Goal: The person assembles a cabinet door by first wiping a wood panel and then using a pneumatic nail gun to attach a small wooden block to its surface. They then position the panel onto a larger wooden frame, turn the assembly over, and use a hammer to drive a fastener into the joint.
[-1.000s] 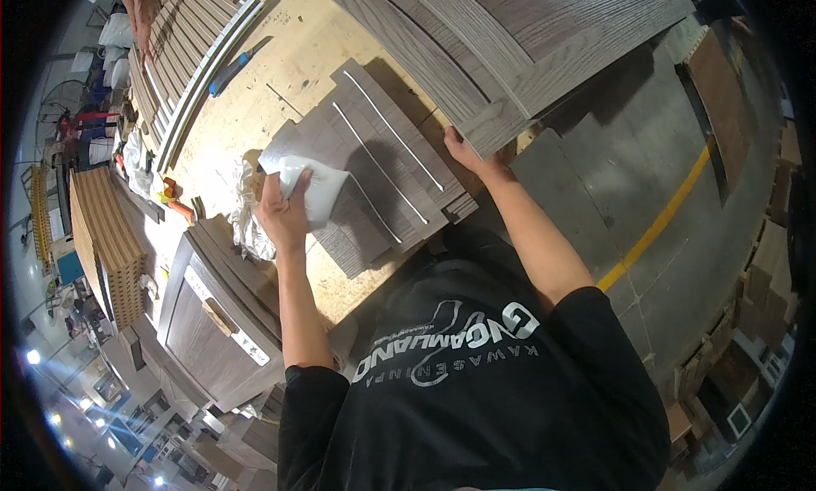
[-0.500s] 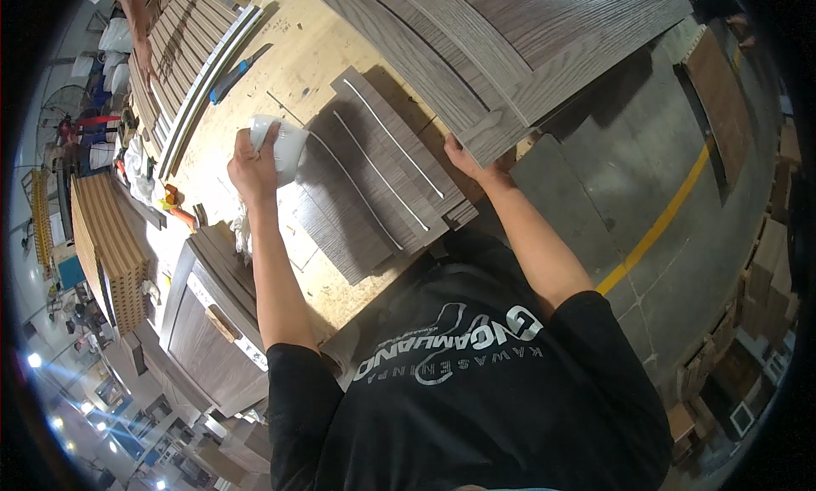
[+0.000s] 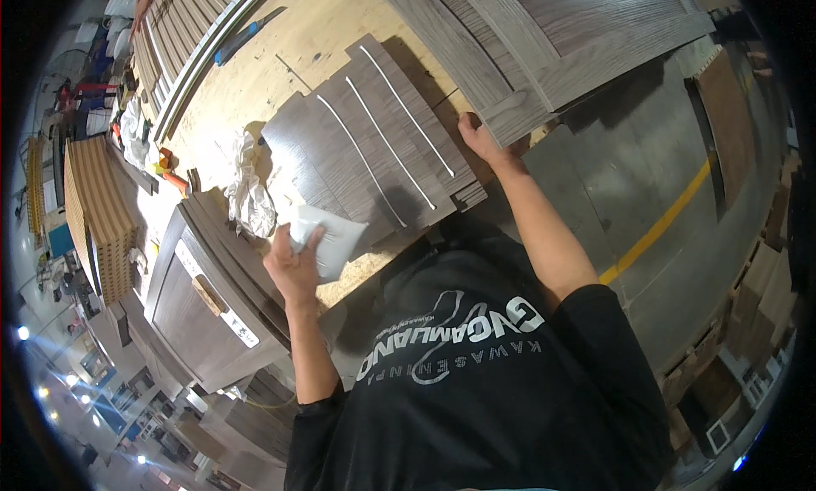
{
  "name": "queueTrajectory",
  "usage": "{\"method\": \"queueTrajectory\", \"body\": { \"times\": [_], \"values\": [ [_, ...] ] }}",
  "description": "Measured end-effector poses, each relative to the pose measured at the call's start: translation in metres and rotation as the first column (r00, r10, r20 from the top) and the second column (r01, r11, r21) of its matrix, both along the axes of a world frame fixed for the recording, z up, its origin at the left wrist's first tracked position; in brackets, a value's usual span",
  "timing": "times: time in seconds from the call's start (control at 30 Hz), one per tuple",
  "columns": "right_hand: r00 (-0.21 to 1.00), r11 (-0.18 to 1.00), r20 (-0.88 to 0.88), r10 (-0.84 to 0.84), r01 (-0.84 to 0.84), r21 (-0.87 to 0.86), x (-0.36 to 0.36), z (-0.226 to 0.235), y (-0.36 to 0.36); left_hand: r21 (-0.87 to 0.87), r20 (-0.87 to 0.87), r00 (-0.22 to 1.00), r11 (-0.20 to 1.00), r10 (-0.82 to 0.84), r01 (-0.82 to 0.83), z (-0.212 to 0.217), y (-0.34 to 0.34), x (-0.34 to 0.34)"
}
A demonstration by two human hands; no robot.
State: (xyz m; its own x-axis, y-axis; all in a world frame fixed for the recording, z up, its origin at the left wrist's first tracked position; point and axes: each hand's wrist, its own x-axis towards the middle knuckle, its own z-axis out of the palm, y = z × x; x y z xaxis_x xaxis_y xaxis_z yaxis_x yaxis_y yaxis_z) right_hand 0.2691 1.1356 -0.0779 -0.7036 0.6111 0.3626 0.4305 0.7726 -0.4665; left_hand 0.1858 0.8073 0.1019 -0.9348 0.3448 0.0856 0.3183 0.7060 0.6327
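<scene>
Workbench (image 3: 255, 91) | 3 white lines (image 3: 387, 146) on boards (image 3: 319, 155) | left hand (image 3: 293, 263) gripping 1 container (image 3: 337, 244) | right hand (image 3: 484, 141): grip unclear

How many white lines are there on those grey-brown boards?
3: the left line, nearest the left hand; the middle line; and the right line, nearest the right hand. Any behind the white packet would be hidden.

I see bold white capital letters (image 3: 459, 338) across the front of the black shirt (image 3: 493, 414), with thinner, fainter lettering beside them. The white strip (image 3: 236, 324) on the grey door (image 3: 180, 325) at left carries dark marks near its lower end, too small to read from here.
</scene>
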Motion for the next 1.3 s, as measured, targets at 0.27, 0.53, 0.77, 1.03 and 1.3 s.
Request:
{"method": "queueTrajectory", "body": {
  "times": [0.27,0.53,0.77,1.03,1.3],
  "values": [
    [0.990,0.995,0.137,-0.021,0.034,-0.091,-0.001,0.009,0.003,-0.017,0.006,0.998,0.998,-0.055,0.055,-0.017,-0.008,0.016],
    [0.999,0.993,0.038,0.005,-0.001,-0.116,-0.002,0.008,0.007,0.001,-0.103,0.994,1.000,-0.029,0.029,-0.017,0.004,-0.028],
    [0.996,0.984,0.085,-0.026,0.040,-0.173,-0.002,-0.003,0.006,-0.052,-0.223,0.974,0.998,-0.048,0.038,-0.013,0.021,-0.088],
    [0.999,0.996,0.000,-0.033,0.033,0.083,-0.002,-0.005,0.006,-0.069,-0.219,0.976,0.998,-0.022,0.007,-0.015,0.042,-0.151],
    [0.987,0.996,0.128,-0.092,0.092,0.006,-0.002,-0.016,0.007,-0.108,-0.260,0.965,0.994,-0.016,-0.013,-0.027,0.053,-0.180]
  ]
}}
